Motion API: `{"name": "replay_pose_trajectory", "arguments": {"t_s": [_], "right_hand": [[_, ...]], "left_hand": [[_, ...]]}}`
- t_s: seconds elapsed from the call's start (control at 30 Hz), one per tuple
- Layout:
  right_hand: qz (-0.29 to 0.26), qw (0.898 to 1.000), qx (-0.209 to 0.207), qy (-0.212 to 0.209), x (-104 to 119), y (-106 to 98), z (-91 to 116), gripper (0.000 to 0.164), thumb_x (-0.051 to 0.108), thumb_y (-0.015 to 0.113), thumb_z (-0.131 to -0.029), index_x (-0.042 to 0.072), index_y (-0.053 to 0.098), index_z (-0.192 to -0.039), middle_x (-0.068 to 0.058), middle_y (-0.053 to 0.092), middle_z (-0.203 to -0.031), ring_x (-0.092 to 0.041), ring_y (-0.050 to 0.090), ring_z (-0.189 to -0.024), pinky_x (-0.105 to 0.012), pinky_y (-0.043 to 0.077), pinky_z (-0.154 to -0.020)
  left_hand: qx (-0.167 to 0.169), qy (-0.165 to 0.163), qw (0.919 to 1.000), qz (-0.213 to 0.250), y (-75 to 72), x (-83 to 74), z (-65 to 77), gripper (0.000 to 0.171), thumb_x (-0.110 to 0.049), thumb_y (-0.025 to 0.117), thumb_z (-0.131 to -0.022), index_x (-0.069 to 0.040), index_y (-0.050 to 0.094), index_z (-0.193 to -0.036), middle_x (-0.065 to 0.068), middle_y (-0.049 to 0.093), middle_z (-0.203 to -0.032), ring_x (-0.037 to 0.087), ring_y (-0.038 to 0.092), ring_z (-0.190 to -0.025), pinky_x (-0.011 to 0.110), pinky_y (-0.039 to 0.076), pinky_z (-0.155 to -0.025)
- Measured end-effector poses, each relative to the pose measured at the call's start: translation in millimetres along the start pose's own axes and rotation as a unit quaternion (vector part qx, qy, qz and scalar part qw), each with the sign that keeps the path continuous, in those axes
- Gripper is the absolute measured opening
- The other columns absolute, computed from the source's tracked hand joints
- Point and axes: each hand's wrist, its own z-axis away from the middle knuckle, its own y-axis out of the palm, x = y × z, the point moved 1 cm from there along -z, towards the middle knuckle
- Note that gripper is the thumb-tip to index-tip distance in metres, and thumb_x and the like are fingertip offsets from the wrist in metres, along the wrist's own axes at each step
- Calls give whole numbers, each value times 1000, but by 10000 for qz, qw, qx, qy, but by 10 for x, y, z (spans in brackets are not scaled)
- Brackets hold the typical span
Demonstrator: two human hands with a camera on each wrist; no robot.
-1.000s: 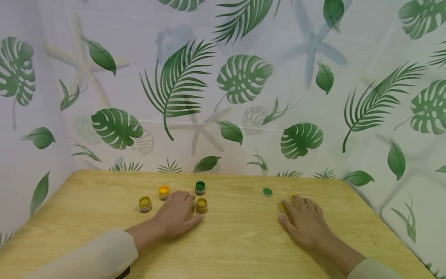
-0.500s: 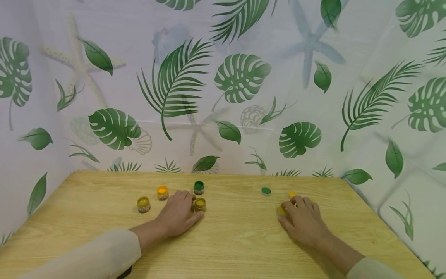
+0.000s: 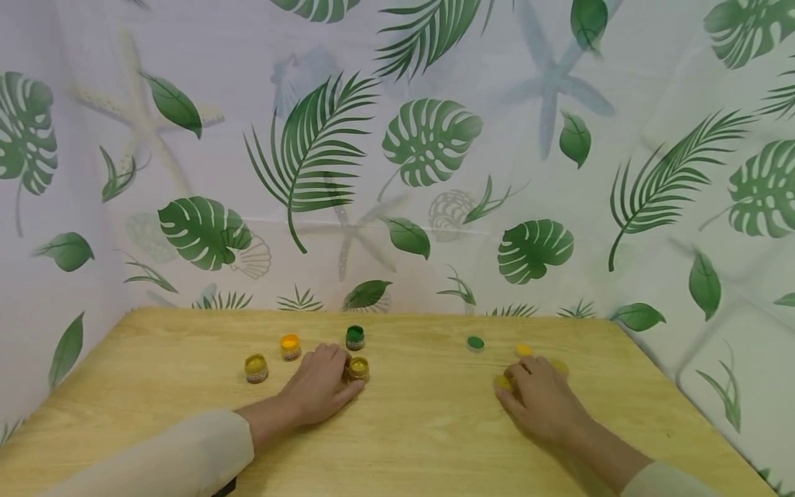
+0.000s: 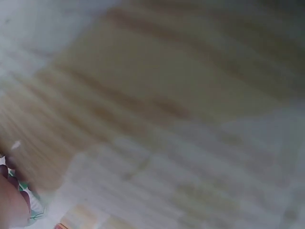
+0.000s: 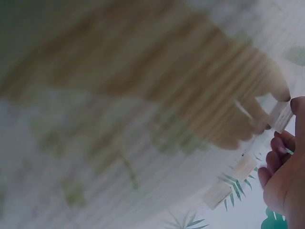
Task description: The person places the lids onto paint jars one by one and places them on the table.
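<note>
Jars of clear material, four in all, stand upright on the left part of the pale wood-grained tabletop point(image 3: 422, 435) in the head view. The person's left hand point(image 3: 318, 383) lies over the tabletop with thumb and forefinger curled about a small round jar of olive-gold paint point(image 3: 359, 368); how firmly they press, I cannot tell. Just behind that jar stands a small round jar of dark green paint point(image 3: 355, 337). On the other side of the hand are a small round jar of orange-yellow paint point(image 3: 290, 347) and, farther left and nearer the person, a small round jar of olive-yellow paint point(image 3: 256, 369).

Well apart, to the right, the right hand point(image 3: 546, 400) pinches a small round olive-yellow lid point(image 3: 502, 382) between thumb and fingers. Around this hand lie a round bright yellow lid point(image 3: 524, 351) just beyond the fingers, a second round olive-yellow lid point(image 3: 560, 368) partly hidden by the hand, and, farther off, a round green lid point(image 3: 475, 342). A white sheet printed with green leaves point(image 3: 431, 141) hangs behind.

In the left wrist view, blurred surface fills most of the scene; the left hand shows only at the lower left corner, its hold unclear.

In the right wrist view, thumb and fingertips meet on a pale, thin-edged piece point(image 5: 281, 117), with two blurred pale blocks point(image 5: 245, 165) nearby.
</note>
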Motion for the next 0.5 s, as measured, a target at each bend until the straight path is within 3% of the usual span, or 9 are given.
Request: {"name": "replay_pose_trajectory", "arguments": {"t_s": [0.23, 0.5], "right_hand": [[-354, 9990, -226, -162, 25, -8, -17, 29, 37, 67, -92, 9, 66, -100, -1, 60, -97, -16, 52, -90, -39, 48, -80], [-471, 9988, -65, -83, 41, 19, 1, 26, 38, 68, -91, 13, 63, -94, 9, 50, -78, -8, 44, -76, -30, 43, -70]], "left_hand": [[111, 79, 9999, 53, -36, 22, 7, 29, -38, 70, -88, -12, 59, -96, -4, 51, -84, 13, 42, -79, 32, 36, -73], [126, 286, 9995, 86, -2, 19, 17, 34, -41, 72, -89, -11, 62, -103, -4, 55, -91, 13, 46, -84, 34, 38, -75]]}}
